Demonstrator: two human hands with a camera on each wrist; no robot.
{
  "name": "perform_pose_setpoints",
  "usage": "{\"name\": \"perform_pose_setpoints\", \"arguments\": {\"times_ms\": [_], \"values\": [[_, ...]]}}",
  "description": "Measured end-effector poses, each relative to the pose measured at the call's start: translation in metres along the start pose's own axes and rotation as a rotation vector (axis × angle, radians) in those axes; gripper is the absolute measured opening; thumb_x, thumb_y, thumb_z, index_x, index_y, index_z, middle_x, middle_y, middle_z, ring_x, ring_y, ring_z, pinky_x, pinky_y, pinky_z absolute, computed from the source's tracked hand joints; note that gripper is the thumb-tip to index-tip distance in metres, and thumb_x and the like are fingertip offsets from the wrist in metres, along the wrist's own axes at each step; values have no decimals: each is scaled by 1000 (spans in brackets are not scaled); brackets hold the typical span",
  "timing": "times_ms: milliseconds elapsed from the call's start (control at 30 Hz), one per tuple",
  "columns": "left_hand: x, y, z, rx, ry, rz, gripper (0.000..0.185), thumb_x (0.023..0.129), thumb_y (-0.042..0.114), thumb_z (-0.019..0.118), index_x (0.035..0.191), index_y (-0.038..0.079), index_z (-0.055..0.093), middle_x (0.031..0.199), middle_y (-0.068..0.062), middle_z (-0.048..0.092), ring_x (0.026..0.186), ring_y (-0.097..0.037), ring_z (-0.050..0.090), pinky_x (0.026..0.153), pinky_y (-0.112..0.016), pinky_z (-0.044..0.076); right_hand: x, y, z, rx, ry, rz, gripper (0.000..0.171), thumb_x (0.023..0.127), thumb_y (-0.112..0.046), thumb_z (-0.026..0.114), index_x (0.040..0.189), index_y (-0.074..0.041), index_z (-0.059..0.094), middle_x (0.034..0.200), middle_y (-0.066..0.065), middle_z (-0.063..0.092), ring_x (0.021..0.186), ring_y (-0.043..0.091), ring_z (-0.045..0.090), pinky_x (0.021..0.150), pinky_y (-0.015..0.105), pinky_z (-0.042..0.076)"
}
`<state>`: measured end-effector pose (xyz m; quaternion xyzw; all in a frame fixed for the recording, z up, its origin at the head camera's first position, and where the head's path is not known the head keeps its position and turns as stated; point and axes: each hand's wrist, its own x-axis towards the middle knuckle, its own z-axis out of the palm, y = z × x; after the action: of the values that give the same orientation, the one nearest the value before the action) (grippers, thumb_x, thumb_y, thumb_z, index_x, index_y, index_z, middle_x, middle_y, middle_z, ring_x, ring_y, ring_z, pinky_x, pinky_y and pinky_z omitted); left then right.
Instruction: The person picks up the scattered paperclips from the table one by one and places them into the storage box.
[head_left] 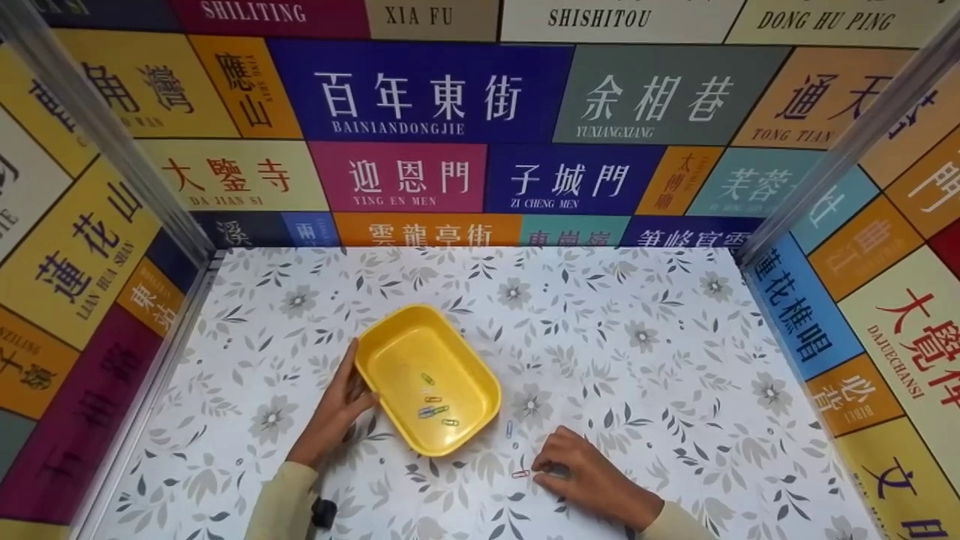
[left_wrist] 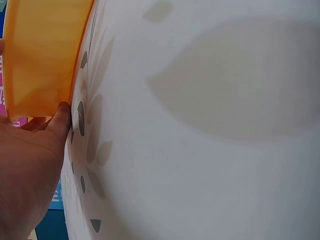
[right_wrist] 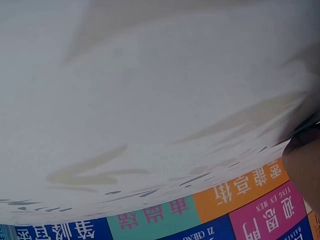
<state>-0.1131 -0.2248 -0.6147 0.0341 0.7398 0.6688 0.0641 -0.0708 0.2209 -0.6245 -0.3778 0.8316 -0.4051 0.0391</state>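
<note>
A yellow plastic tray (head_left: pixel 390 364) lies on the flowered tabletop (head_left: pixel 637 352) with several coloured paper clips (head_left: pixel 433 409) inside. My left hand (head_left: pixel 341 405) lies flat along the tray's left wall, fingers stretched out and thumb against it. In the left wrist view the thumb (left_wrist: pixel 60 117) touches the tray's wall (left_wrist: pixel 40 55). My right hand (head_left: pixel 574 472) rests on the table in front of the tray, fingers curled, tips down. What lies under them is hidden. A pink clip (head_left: pixel 520 474) lies just left of those fingertips. A blue clip (head_left: pixel 509 429) lies a little farther back.
Walls covered in coloured name panels (head_left: pixel 420 90) close the table in at the back, left and right. Metal posts (head_left: pixel 112 135) stand in the two back corners. The right wrist view shows mostly tabletop (right_wrist: pixel 150 100) and a bit of my hand (right_wrist: pixel 305 160).
</note>
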Motion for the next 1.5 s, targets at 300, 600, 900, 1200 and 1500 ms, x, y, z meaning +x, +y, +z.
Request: {"name": "perform_pose_setpoints", "arguments": {"times_ms": [300, 600, 900, 1200, 1500], "values": [[-2, -2, -1, -21, -15, 15, 100, 109, 5, 67, 179, 20, -2, 186, 0, 4, 170, -26, 17, 122, -10, 29, -1, 0, 1, -6, 15, -33, 10, 99, -14, 85, 104, -22, 82, 97, -11, 69, 89, 6, 55, 77, 23, 52], [-2, 0, 0, -13, -13, 1, 100, 109, 7, 68, 179, 20, -2, 186, 0, 4, 170, -26, 17, 122, -9, 29, -2, -1, 3, -28, 37, -50, 12, 96, -12, 87, 101, -22, 83, 96, -11, 69, 90, 6, 56, 78, 24, 51], [0, 1, -1, -3, -11, 17, 100, 109, 5, 68, 179, 18, -1, 186, -2, 3, 170, -27, 15, 123, -10, 27, -2, -3, 5, -43, 29, 0, 13, 98, -17, 86, 109, -22, 83, 99, -12, 70, 93, 4, 57, 81, 27, 51], [-2, 1, -1, -10, -16, 49, 98, 109, 5, 67, 179, 16, -1, 186, -8, 4, 169, -34, 17, 122, -10, 29, 1, -5, 11, -97, 103, -59, 12, 96, -18, 88, 104, -23, 81, 96, -13, 67, 89, 4, 53, 80, 24, 46], [-2, 0, 0, -15, -6, 44, 98, 109, 6, 67, 179, 16, 0, 186, -8, 4, 169, -34, 16, 122, -9, 28, 5, -4, 16, -85, 113, -80, 11, 97, -14, 87, 101, -24, 82, 97, -16, 69, 88, 4, 56, 81, 28, 47]]}}
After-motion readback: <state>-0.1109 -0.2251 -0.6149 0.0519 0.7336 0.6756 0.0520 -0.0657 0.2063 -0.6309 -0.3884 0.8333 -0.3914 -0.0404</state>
